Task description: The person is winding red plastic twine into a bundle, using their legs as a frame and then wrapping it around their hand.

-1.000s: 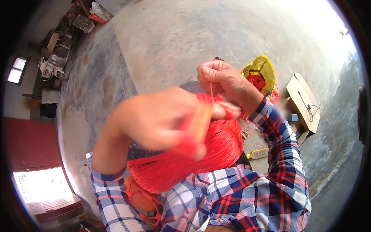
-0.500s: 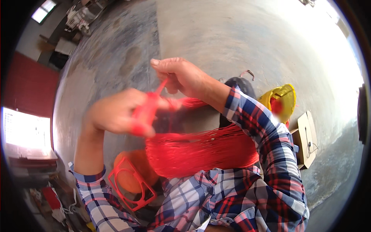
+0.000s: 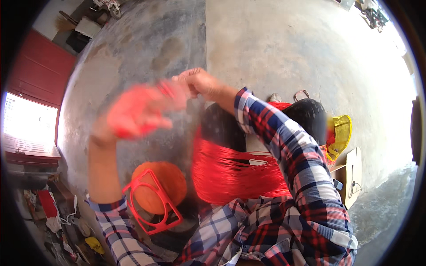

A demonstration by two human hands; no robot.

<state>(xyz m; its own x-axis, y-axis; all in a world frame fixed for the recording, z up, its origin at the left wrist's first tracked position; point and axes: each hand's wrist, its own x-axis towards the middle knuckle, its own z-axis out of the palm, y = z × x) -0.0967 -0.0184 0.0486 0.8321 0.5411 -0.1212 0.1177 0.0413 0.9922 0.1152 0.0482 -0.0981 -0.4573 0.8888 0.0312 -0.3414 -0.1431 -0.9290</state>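
Note:
A large skein of red cord (image 3: 239, 175) lies across my lap, its many strands running left to right. My left hand (image 3: 133, 113) is raised ahead of it at the left, smeared by motion, with red cord wrapped about its fingers. Right beside it, my right hand (image 3: 200, 83) is closed in a pinch by the blurred red strands between the two hands. The single strand in its fingertips is too blurred to make out clearly.
An orange round seat (image 3: 175, 181) stands at my left, with a red plastic frame (image 3: 174, 209) leaning on it. A yellow bag (image 3: 341, 135) and an open cardboard box (image 3: 353, 177) are at my right. A red door (image 3: 49, 66) stands far left.
My left hand has moved up and left, and the red cord on it is now more blurred. My right hand stays pinched nearby. The view has shifted, showing more of my dark-clad legs.

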